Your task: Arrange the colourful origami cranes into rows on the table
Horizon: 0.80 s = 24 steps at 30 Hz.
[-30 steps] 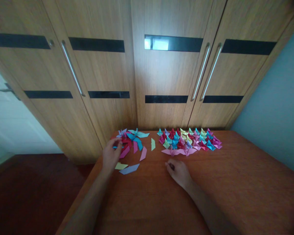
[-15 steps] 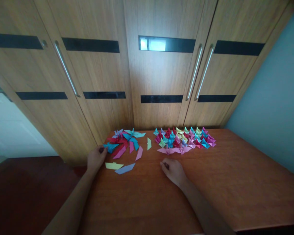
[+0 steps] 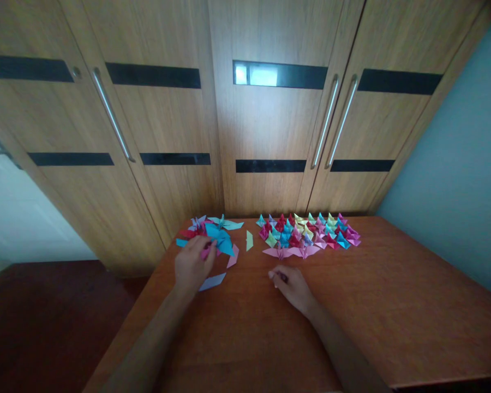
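My left hand [image 3: 194, 266] is over the loose pile on the left, its fingers pinched on a blue paper crane [image 3: 221, 240]. Part of the pile is hidden behind the hand. Curled on the tabletop, my right hand [image 3: 292, 286] rests with nothing visible in it, just below two pink paper cranes [image 3: 305, 251]. Behind them stand close rows of folded cranes [image 3: 295, 232] in red, blue, yellow, pink and purple. A small pale green folded piece [image 3: 249, 240] lies between the two groups.
The brown wooden table [image 3: 372, 316] reaches back to a wooden wardrobe [image 3: 265, 191] with long metal handles. A lilac folded piece [image 3: 213, 281] lies beside my left wrist. A blue wall [image 3: 454, 191] borders the right side, a white door [image 3: 20, 218] the left.
My left hand has moved right, from the pile's left edge to over its middle, and now covers the yellow piece. My right hand has hardly moved.
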Motion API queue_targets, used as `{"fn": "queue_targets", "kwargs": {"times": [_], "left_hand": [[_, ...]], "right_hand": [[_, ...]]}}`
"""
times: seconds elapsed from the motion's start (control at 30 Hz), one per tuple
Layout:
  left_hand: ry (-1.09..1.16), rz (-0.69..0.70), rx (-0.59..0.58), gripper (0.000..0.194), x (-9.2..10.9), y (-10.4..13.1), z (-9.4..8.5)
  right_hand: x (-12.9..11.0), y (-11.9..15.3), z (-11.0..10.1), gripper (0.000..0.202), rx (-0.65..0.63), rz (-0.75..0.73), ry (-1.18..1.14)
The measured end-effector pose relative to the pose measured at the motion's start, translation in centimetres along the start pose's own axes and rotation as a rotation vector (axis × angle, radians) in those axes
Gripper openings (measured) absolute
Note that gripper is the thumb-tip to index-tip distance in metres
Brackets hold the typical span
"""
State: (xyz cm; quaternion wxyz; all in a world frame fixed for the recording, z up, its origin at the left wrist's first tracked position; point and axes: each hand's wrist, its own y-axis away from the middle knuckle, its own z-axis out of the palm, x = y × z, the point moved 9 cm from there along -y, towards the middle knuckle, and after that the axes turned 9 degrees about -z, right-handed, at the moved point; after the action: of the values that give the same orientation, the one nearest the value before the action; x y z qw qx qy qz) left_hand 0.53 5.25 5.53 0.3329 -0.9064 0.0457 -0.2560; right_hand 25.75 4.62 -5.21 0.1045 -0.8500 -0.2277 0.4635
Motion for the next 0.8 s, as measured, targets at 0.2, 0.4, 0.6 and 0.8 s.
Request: {"fn": "queue_targets", "kwargs": {"times": [0.2,0.4,0.6,0.8], "left_hand": [[0.186,0.192,-0.307,0.020,9.0,4.5,5.2],[0.196,0.217,-0.416,0.021,10.7,7.3,6.9],[0.306,0.098,-0.260,0.026,8.7,6.2,4.9],[0.516,-0.086,-0.483,0.017,7.0,5.5,7.7]], "right_hand": [[-0.3,0.5,0.9,0.043,-0.103,0.065,-0.535],[-0.5,0.4,0.7,0.030,-0.083,0.105,-0.565],[0.0,0.2,0.0,0.028,-0.035,0.073,-0.465],[-0.1,0.4,0.5,0.032,-0.084,0.089,-0.426]]}}
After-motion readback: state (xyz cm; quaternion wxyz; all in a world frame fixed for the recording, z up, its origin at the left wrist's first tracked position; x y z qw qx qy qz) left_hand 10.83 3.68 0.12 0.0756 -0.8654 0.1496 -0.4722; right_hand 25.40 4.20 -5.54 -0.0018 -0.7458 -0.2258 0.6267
